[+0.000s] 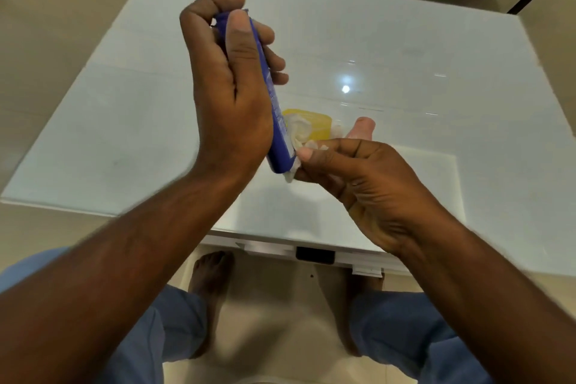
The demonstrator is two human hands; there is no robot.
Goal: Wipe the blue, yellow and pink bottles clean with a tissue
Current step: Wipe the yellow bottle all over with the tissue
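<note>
My left hand (230, 81) grips the blue bottle (279, 140) around its upper part, holding it tilted above the white table (124, 109). My right hand (352, 178) pinches a crumpled white tissue (299, 134) against the bottle's lower end. Behind the tissue, the yellow bottle (321, 125) lies on the table, partly hidden. A pink object (361, 126), probably the pink bottle, pokes up just past my right hand's fingers, mostly hidden.
The glossy table reflects a ceiling light (346, 89). Its near edge (311, 246) carries a dark latch. Below it are my bare feet and blue trousers on a beige floor. Dark furniture legs (526, 0) stand beyond the far edge.
</note>
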